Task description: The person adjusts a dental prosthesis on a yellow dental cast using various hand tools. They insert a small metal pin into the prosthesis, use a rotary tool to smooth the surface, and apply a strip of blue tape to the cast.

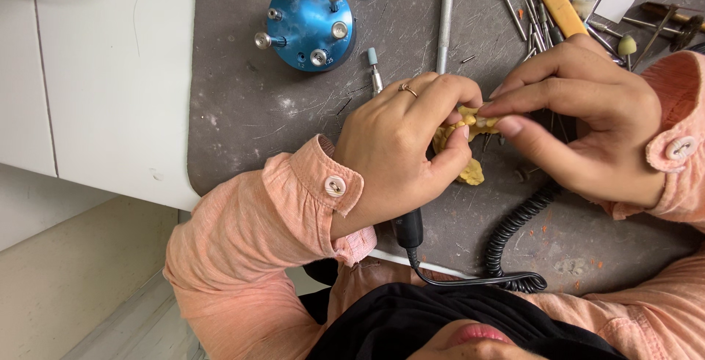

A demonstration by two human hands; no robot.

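Both hands meet over the scratched grey work mat (257, 110). The left hand (400, 150) and right hand (587, 121) pinch a small yellow plaster dental cast (470, 121) between their fingertips, fingers closed on it from either side. A black coiled cord (514, 224) runs just below the grip; a blue round bur stand (308, 26) sits well up-left of it.

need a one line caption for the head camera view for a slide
Both hands, left hand and right hand, pinch a small yellow dental model over a scratched grey mat beside a blue bur stand.
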